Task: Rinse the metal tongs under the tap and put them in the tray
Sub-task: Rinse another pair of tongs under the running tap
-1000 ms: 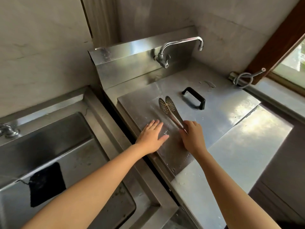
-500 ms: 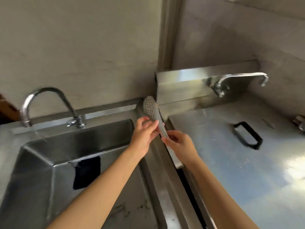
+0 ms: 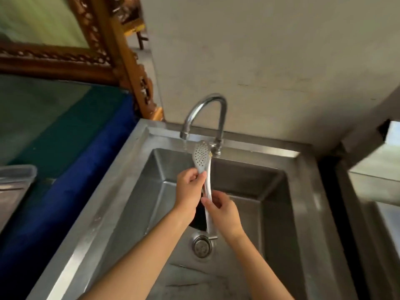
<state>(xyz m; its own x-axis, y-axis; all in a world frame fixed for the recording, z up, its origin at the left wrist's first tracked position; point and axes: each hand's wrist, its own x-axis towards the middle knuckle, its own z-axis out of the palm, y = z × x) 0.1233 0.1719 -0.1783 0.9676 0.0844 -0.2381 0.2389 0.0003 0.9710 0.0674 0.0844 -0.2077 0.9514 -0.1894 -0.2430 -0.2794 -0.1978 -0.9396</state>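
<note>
Two bare forearms reach up from the near edge over one steel sink (image 3: pixel 307 191), whose basin holds one round drain (image 3: pixel 201 245) near its middle and a dark patch mostly hidden behind the hands. The right hand (image 3: pixel 225 213) is closed around the lower stretch of the one pair of metal tongs (image 3: pixel 204 167), its thumb across the front of the shaft, and the hinged end pokes out below it just above the drain. The left hand (image 3: pixel 189 187) pinches the tongs higher up, right under the perforated spoon-shaped heads, so both hands grip the same tool. The tongs stand nearly upright over the far half of the basin, heads pressed together. At the far rim rises one curved tap (image 3: pixel 207 109); a thin stream of water falls from its spout, passing the left edge of the tong heads. At the frame's left edge sits one pale tray (image 3: pixel 15 176), well apart from the sink. Half a second ago the tongs were held over the sink's right rim, clear of the tap; now they have been carried to the spout.
</note>
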